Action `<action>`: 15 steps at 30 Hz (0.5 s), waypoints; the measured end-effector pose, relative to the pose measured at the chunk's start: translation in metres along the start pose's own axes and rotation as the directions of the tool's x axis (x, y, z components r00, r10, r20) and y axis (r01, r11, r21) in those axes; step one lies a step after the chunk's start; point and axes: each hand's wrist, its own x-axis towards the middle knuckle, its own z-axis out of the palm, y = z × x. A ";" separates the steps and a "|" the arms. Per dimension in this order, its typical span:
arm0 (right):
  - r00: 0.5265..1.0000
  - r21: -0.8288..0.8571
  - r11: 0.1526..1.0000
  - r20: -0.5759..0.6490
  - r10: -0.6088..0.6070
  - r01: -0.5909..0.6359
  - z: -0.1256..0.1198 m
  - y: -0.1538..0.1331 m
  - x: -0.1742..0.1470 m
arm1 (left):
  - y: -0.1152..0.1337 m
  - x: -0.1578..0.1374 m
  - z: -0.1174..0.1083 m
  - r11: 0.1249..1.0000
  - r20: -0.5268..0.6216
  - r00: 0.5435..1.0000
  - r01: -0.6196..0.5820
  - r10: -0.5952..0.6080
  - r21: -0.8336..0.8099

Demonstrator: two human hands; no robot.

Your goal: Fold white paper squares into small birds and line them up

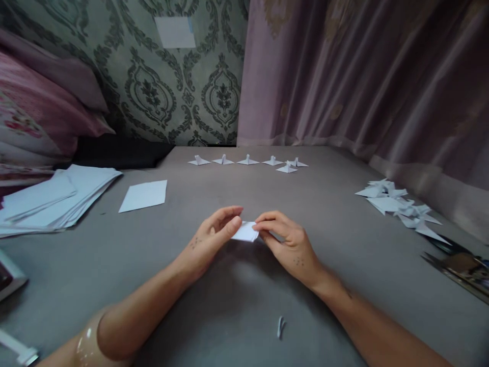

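Note:
A small folded piece of white paper (244, 232) is held between both hands above the grey tabletop. My left hand (216, 229) grips its left side, thumb in front and fingers behind. On the opposite side, my right hand (284, 238) pinches the paper's right edge between thumb and fingertips. The paper looks to have several layers at that edge. In front of the hands, a small twisted white strip (280, 327) lies on the table.
Several folded paper cranes (248, 160) stand in a row at the back. More cranes (401, 204) are heaped at the right, beside scissors (454, 272). A paper stack (87, 188) and a single white sheet (144, 195) lie left. A white-edged device (9, 275) sits at the left edge.

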 end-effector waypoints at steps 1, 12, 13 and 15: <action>0.999 -0.021 0.999 0.029 -0.040 0.041 -0.001 0.000 0.000 | -0.002 0.002 0.000 0.990 0.023 0.994 0.108 -0.107 -0.085; 0.915 0.253 0.881 0.058 0.400 -0.401 -0.002 -0.002 0.004 | -0.008 0.006 0.004 0.891 0.068 0.956 0.291 -0.286 -0.348; 0.900 0.254 0.864 0.100 0.424 -0.435 -0.003 -0.003 0.005 | -0.009 0.006 0.004 0.894 0.076 0.957 0.290 -0.281 -0.342; 0.887 0.273 0.844 0.145 0.439 -0.462 -0.003 -0.006 0.005 | -0.010 0.005 0.004 0.900 0.089 0.959 0.283 -0.269 -0.331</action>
